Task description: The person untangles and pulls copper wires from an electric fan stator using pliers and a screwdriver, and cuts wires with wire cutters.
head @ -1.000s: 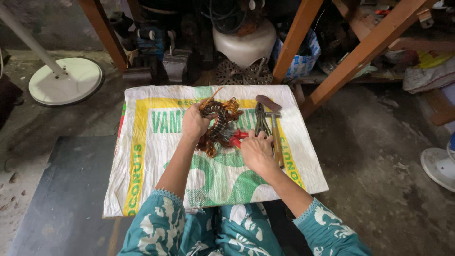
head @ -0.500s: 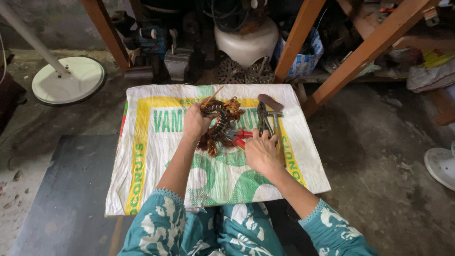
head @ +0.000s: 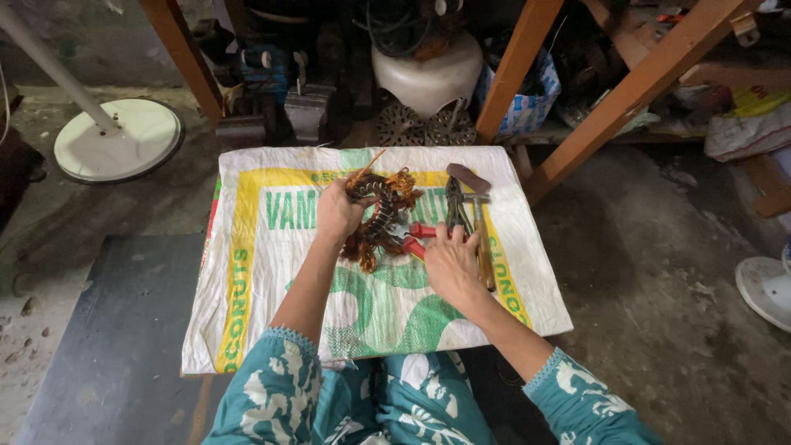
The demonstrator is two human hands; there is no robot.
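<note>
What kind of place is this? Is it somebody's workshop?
Probably a small repair workshop. A hammer and pliers lie on a woven sack spread on the concrete floor, and fan parts, like a round white stand base, sit around.

One head-worn camera looks steeply down, close over the woven sack

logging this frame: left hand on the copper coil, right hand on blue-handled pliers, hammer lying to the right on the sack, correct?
Only the colour is wrong: the head view shows the right hand on red-handled pliers, not blue. The left hand is on the copper coil, the hammer on the sack.
</note>
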